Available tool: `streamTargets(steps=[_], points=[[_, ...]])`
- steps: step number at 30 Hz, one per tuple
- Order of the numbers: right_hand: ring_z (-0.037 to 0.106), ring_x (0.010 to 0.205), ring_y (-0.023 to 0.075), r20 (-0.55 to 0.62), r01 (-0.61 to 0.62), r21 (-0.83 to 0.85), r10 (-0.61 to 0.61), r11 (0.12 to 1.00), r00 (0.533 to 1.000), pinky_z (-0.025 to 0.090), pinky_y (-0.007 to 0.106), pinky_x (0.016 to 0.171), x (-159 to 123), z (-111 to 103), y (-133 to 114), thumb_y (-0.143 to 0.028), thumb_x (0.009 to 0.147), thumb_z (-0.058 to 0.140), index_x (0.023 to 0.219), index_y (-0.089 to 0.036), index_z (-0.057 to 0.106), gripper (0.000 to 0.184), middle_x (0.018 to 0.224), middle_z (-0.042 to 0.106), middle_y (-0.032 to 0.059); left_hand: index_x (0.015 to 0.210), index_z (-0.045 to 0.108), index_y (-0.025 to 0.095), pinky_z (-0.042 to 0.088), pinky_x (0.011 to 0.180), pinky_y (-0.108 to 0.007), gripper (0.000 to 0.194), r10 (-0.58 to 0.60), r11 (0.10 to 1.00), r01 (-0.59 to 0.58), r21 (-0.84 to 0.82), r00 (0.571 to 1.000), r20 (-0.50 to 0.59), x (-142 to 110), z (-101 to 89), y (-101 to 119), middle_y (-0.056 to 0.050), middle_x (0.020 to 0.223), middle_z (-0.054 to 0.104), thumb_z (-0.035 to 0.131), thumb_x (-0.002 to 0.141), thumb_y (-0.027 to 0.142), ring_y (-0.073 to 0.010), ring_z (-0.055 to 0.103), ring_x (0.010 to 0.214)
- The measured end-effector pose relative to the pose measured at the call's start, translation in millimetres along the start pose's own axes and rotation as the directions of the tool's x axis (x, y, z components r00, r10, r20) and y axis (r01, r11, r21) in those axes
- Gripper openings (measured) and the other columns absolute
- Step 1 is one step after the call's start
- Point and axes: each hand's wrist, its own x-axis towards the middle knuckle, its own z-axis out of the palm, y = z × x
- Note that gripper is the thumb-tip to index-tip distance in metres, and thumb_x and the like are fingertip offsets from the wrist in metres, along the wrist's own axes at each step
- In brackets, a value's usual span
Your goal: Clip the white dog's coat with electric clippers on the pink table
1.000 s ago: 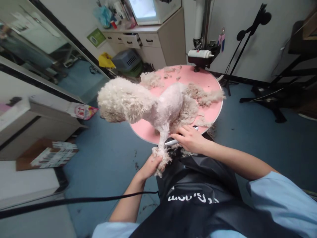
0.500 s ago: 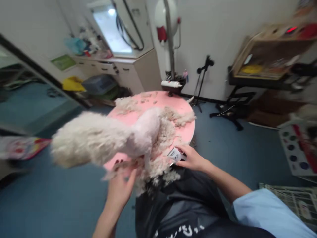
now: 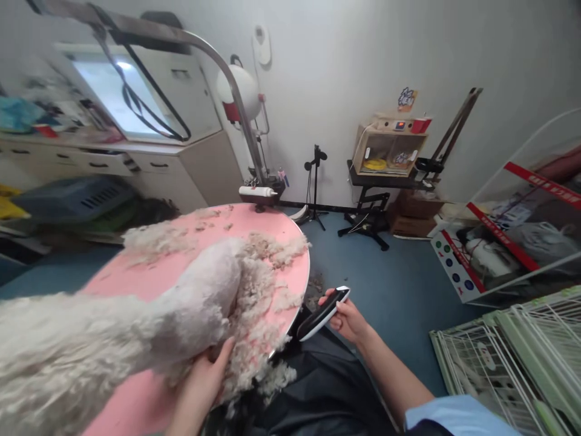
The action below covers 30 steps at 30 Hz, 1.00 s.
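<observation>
- The right hand [image 3: 351, 322] has its grip closed around a black-and-white hair clipper [image 3: 320, 318], held just off the counter's right near edge, above the dark apron [image 3: 327, 375].
- The left hand [image 3: 204, 378] is at the dog's chest by the near edge, fingers partly hidden; I cannot tell whether its grip holds anything.
- The close-shorn dog [image 3: 200, 297] is on the round pink counter [image 3: 140, 275], its woolly head end past the left edge.
- Clipped fur [image 3: 258, 284] lies along the right and near edges.
- A white bottle [image 3: 257, 192] lies at the far edge.
</observation>
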Motion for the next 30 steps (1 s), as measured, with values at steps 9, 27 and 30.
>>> streamTargets(steps=[9,27,30], points=[[0.073,0.096,0.0292,0.320,-0.171,0.018,0.156,0.985,0.934,0.057,0.042,0.079,-12,22,-23,-0.085,0.051,0.071,0.090,-0.021,0.056,0.077,0.155,0.041,0.0150,0.058,0.063,0.022,0.054,0.071,-0.038,0.039,-0.068,0.987,0.079,-0.142,0.994,0.080,5,1.5,8,-0.010,0.059,0.068,0.065,0.063,0.061,-0.0394,0.070,0.091],[0.048,0.049,0.0096,-0.136,-0.046,-0.385,-0.007,0.922,0.991,0.034,0.021,0.042,44,90,45,-0.044,0.055,0.084,0.079,-0.015,0.068,0.041,0.070,0.071,0.0046,0.053,0.067,0.013,0.042,0.046,-0.024,0.036,-0.082,0.710,0.148,-0.689,0.988,0.127,-28,24.8,27,-0.004,0.044,0.060,0.073,0.057,0.048,-0.0131,0.054,0.043],[0.052,0.052,0.0110,-0.050,0.021,-0.476,-0.051,0.879,0.997,0.041,0.023,0.046,50,108,47,-0.041,0.059,0.080,0.082,-0.016,0.070,0.036,0.075,0.072,0.0044,0.054,0.068,0.012,0.040,0.047,-0.023,0.033,-0.071,0.675,0.153,-0.722,0.987,0.143,-31,25.7,30,-0.003,0.043,0.059,0.073,0.058,0.044,-0.0111,0.052,0.042]])
